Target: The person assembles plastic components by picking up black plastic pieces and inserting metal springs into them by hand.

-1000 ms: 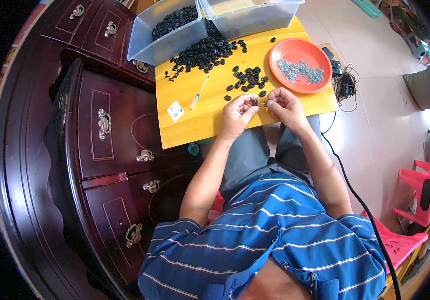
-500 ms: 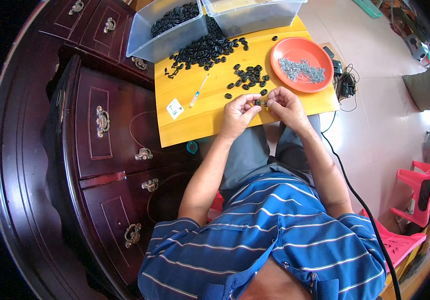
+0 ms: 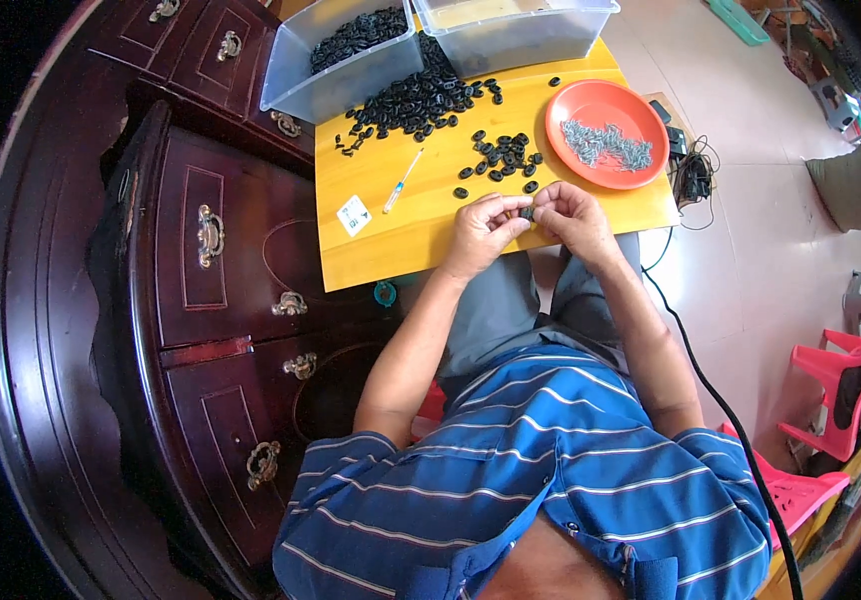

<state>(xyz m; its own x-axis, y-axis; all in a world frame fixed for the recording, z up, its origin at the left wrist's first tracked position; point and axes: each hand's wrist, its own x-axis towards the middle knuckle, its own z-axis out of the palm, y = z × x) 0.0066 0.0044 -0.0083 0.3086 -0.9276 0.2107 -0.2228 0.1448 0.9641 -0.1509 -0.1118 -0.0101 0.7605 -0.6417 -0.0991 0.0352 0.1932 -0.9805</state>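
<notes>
Close to the table's near edge, my left hand [image 3: 483, 236] pinches a small black oval piece [image 3: 527, 213] between thumb and fingers. My right hand [image 3: 578, 222] meets it from the other side, thumb and fingertips pressed together at the piece. Whatever else those right fingertips hold is too small and covered to make out. Just beyond my hands lies a loose group of black oval pieces [image 3: 503, 153]. An orange-red plate [image 3: 606, 95] to the right bears a heap of small silvery metal pins or screws [image 3: 608, 146].
Two clear plastic bins stand at the far edge; the left bin [image 3: 336, 80] holds many black pieces, with a pile [image 3: 416, 102] spilling beside it. A pen-like stick [image 3: 397, 190] and a white card [image 3: 354, 216] lie left on the yellow table [image 3: 371, 260]. A dark wooden cabinet [image 3: 201, 320] flanks it.
My fingertips have come closer together around the black piece, and the small gap between my hands has closed. The whole view has shifted slightly.
</notes>
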